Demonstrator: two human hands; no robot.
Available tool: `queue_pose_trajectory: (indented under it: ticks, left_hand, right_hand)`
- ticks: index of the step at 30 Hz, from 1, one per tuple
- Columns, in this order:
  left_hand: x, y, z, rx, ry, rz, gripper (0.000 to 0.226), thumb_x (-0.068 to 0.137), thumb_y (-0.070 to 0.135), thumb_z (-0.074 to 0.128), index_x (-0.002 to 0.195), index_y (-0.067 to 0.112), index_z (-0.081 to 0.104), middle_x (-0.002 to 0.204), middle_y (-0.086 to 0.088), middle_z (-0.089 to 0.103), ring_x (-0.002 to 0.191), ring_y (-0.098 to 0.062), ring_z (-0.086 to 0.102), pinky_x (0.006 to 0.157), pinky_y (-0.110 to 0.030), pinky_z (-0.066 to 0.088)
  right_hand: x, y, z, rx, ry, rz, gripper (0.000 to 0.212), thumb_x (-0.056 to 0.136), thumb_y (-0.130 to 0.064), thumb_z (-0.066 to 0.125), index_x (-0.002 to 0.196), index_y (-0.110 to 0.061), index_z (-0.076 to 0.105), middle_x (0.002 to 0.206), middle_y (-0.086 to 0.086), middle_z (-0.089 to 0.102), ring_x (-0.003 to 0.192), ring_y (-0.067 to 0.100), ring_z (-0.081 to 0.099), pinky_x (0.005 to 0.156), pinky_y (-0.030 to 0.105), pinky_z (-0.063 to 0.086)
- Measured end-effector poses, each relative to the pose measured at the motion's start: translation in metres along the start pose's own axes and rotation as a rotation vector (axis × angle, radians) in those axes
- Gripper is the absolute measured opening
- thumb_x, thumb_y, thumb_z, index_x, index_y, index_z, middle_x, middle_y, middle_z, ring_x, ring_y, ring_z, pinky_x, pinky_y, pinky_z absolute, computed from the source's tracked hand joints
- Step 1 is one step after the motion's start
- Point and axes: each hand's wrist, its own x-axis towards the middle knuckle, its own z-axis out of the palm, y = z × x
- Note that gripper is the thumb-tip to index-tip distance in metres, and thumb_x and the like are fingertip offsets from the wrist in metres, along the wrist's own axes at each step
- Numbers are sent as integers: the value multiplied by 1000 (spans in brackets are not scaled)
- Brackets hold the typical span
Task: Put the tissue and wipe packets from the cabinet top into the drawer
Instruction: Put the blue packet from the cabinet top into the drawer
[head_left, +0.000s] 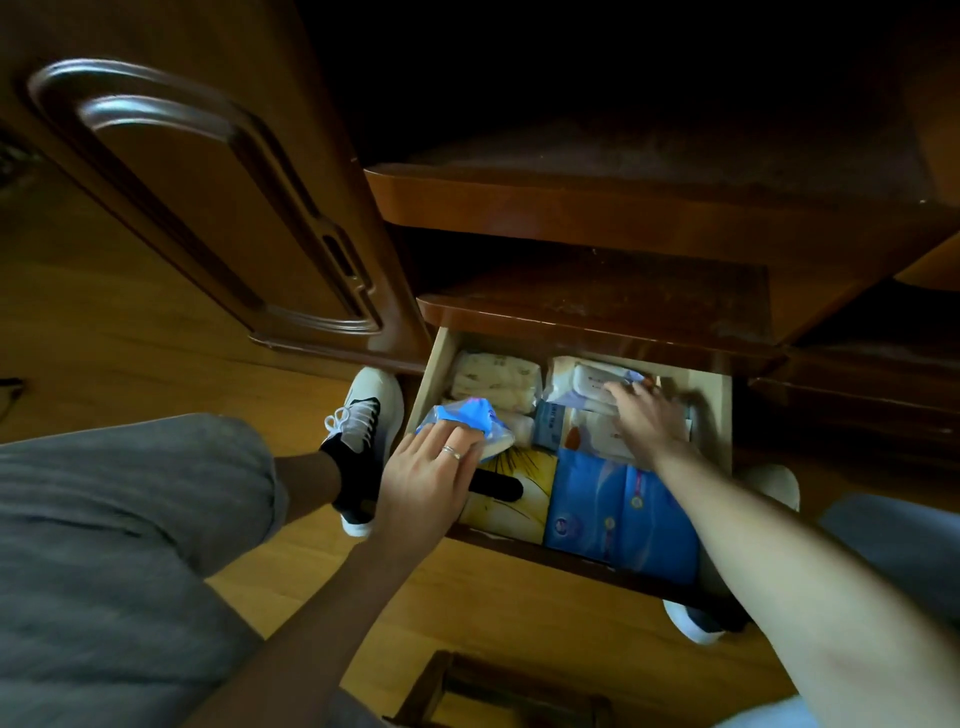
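The wooden drawer (439, 364) stands pulled open below the dark cabinet top (597, 291). My left hand (431, 467), with a ring on it, holds a blue and white packet (467, 418) at the drawer's front left. My right hand (649, 410) reaches to the back right and lies over white wipe packets (587, 382); its fingertips are blurred. Cream tissue packets (493, 382) fill the back left. A yellow pack (524, 478) and a large blue pack (618, 509) lie along the front.
An open cabinet door (208, 208) hangs to the left of the drawer. My shoe (363, 421) stands on the wooden floor beside the drawer's left wall; another shoe (691, 623) shows under my right arm. A dark wooden frame (467, 686) sits near the bottom edge.
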Motion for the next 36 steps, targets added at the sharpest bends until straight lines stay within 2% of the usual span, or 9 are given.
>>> queue_pose_trajectory:
  ticks: [8, 10, 13, 17, 20, 23, 28, 33, 36]
  left_hand:
    - [4, 5, -5, -1, -16, -20, 19, 105, 24, 57, 100, 12, 70, 92, -1, 67, 83, -19, 63, 71, -24, 43]
    - [10, 9, -4, -20, -15, -19, 19, 105, 24, 56, 102, 12, 70, 93, -2, 67, 84, -21, 64, 67, -33, 48]
    - [17, 12, -3, -64, -19, -24, 17, 103, 22, 59, 105, 10, 70, 98, -4, 69, 89, -24, 66, 70, -39, 52]
    - [19, 16, -2, -84, -28, -54, 15, 101, 21, 63, 105, 9, 71, 100, -5, 71, 91, -24, 68, 71, -40, 54]
    - [16, 16, -3, -85, -17, -53, 16, 102, 22, 61, 105, 10, 71, 100, -4, 71, 92, -23, 67, 72, -38, 54]
    - [13, 14, -3, -91, -3, -49, 16, 103, 23, 60, 104, 10, 70, 100, -3, 70, 91, -21, 66, 71, -36, 53]
    - [11, 12, 1, -82, 44, -31, 17, 103, 24, 60, 106, 11, 71, 101, -3, 70, 92, -19, 65, 76, -31, 52]
    - [10, 11, 7, -58, 177, 66, 10, 99, 17, 68, 101, 11, 76, 96, -4, 72, 84, -24, 67, 69, -37, 52]
    - [7, 7, 10, -22, 173, 150, 13, 98, 12, 68, 106, 15, 78, 101, -3, 72, 85, -24, 65, 67, -36, 49]
  right_hand:
    - [0, -4, -8, -132, 209, -76, 11, 95, -14, 53, 102, -18, 60, 106, 5, 68, 97, 27, 65, 69, 32, 42]
    - [-5, 1, -15, -139, 191, -106, 12, 94, -23, 58, 105, -19, 60, 110, 5, 68, 100, 27, 66, 73, 35, 48]
    - [-18, 9, -19, -199, -91, -85, 25, 95, -40, 60, 113, -22, 63, 119, 3, 67, 110, 26, 65, 80, 35, 49]
    - [-28, 15, -22, -7, -364, 102, 24, 95, -27, 57, 112, -17, 71, 116, 11, 69, 107, 34, 65, 83, 41, 51]
    - [-27, 11, -31, 53, -257, 85, 19, 93, -37, 56, 101, -26, 69, 107, 5, 70, 92, 25, 64, 73, 34, 48]
    - [-23, 11, -30, 48, -1, 25, 29, 93, -37, 51, 115, -29, 67, 118, 4, 69, 106, 26, 64, 80, 37, 50]
    - [-24, 8, -4, 71, -200, -52, 81, 86, -37, 76, 154, -30, 32, 155, 1, 38, 142, 29, 35, 109, 53, 41]
    - [-22, -6, -12, 11, -104, 63, 79, 84, -35, 78, 149, -23, 35, 148, 9, 43, 135, 33, 42, 105, 49, 44]
    - [-29, -40, -43, 593, -149, 98, 65, 92, -50, 67, 146, -22, 43, 139, 11, 55, 115, 29, 60, 89, 42, 52]
